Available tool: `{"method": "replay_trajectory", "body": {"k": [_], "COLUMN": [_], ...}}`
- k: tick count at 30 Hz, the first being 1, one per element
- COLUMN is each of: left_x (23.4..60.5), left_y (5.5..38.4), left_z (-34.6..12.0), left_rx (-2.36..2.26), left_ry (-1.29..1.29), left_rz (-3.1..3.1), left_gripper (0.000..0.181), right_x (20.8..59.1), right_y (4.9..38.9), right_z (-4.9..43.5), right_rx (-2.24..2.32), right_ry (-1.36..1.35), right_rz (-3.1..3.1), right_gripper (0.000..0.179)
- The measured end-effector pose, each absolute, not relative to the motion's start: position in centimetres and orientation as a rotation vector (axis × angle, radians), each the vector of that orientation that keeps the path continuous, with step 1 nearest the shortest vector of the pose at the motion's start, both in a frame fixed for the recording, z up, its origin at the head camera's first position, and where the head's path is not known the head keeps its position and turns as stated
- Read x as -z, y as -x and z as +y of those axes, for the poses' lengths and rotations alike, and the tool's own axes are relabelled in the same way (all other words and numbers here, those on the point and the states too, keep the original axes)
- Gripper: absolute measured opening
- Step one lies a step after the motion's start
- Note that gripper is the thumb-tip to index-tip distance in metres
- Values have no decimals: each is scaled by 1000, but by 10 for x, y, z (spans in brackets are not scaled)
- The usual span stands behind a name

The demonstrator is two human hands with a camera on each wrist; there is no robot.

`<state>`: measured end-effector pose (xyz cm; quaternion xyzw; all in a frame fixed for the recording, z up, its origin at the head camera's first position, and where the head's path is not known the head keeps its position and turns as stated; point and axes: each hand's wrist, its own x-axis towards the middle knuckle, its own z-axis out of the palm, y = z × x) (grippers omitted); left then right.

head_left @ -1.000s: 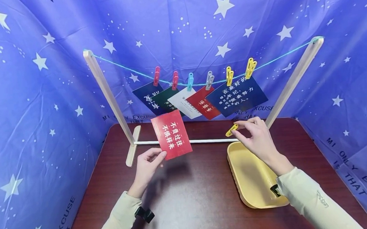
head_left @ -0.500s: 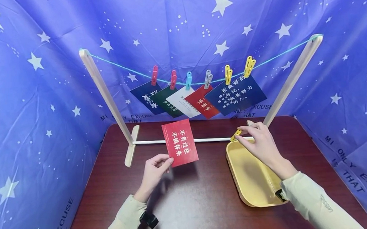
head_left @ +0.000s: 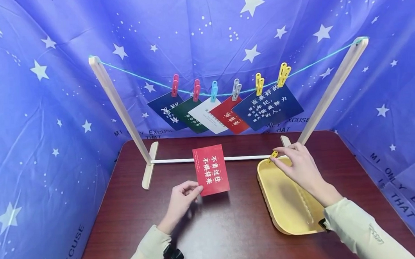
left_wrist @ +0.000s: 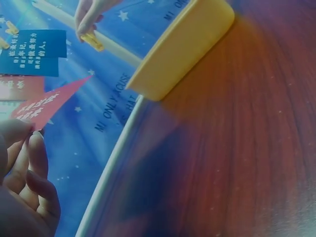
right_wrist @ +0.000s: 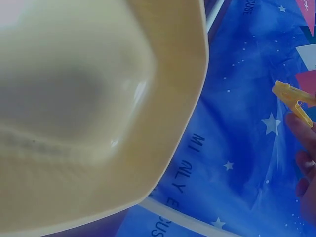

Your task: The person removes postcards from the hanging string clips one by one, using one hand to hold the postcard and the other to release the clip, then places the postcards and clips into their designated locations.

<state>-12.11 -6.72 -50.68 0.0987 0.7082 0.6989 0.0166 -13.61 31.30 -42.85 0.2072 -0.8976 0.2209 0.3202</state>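
My left hand (head_left: 181, 203) pinches a red card (head_left: 211, 170) with white writing by its lower left corner, thumb in front. The card stands raised over the table, overlapping the white crossbar (head_left: 245, 158) in the head view. On the other side, my right hand (head_left: 306, 171) holds a small yellow clothespin (head_left: 273, 155) between thumb and fingers, over the far end of a yellow plastic basket (head_left: 265, 199). In the right wrist view the clothespin (right_wrist: 291, 94) shows side-on at the fingertips.
A teal string (head_left: 137, 75) sags between two wooden posts (head_left: 120, 106). Several cards hang from it by pink, blue, grey and yellow clothespins, with a dark blue card (head_left: 267, 106) rightmost. The basket stands right on the brown table (head_left: 227, 234). Starry blue cloth (head_left: 188, 32) surrounds it.
My left hand has moved right and nearer the body, lowering the red card away from the hanging cards. My right hand has shifted slightly right and down with the clothespin.
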Motion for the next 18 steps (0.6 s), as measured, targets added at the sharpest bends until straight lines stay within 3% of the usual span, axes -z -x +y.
{"method": "replay_trajectory", "body": {"k": [18], "left_x": [520], "left_y": [118], "left_z": [-63], "left_rx": [-1925], "left_ry": [-308], "left_rz": [2112], "left_gripper": [20], "right_x": [439], "right_y": [131], "right_z": [322], "right_rx": [-519], "right_ry": [-523], "right_rz": [-2443], "right_gripper": [31]}}
